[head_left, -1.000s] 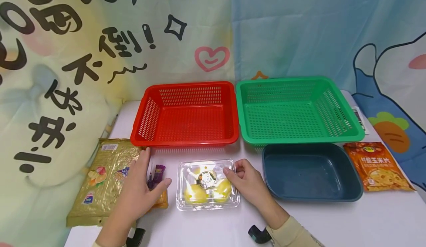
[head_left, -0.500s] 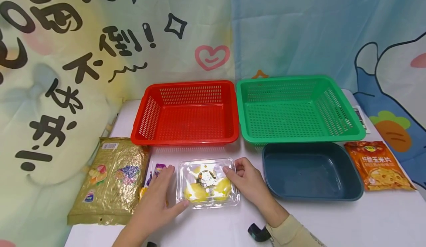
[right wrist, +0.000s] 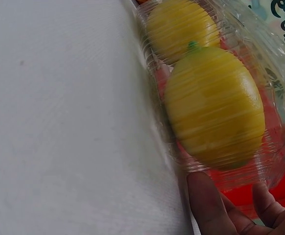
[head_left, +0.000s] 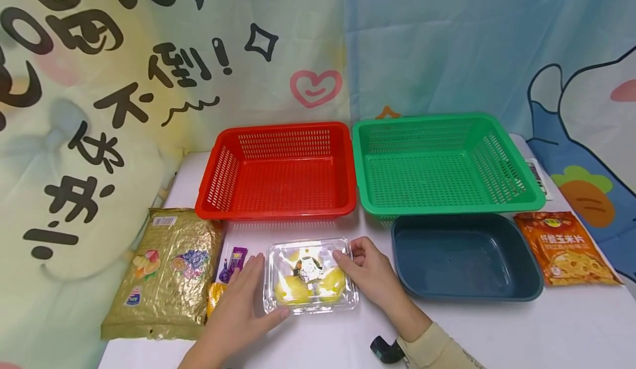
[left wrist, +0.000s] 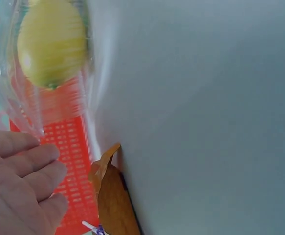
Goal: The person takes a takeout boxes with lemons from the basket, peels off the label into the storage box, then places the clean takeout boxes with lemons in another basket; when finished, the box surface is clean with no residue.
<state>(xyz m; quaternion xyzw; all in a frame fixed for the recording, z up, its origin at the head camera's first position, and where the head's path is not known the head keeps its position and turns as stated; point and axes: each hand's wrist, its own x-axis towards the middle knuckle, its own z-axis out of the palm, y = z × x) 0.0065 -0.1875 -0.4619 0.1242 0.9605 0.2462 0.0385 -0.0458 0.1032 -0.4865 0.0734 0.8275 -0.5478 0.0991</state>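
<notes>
A clear plastic clamshell box with yellow lemons inside lies in front of the red basket. At its right side my right hand grips the edge, thumb on top and fingers curled beside it. In the right wrist view, a lemon shows through the ribbed wall, with fingertips right at the box's end. My left hand is by the box's left edge, fingers extended and thumb near the front corner. The left wrist view shows those fingers loosely straight, close to the box.
A gold snack bag, a small purple packet and an orange packet lie on the left. Behind stand a red basket and a green basket. On the right are a dark blue tub and an orange chip bag.
My left hand has moved right, from over the small packets to the box's left edge, uncovering the purple packet. The right hand and the box have stayed in place.
</notes>
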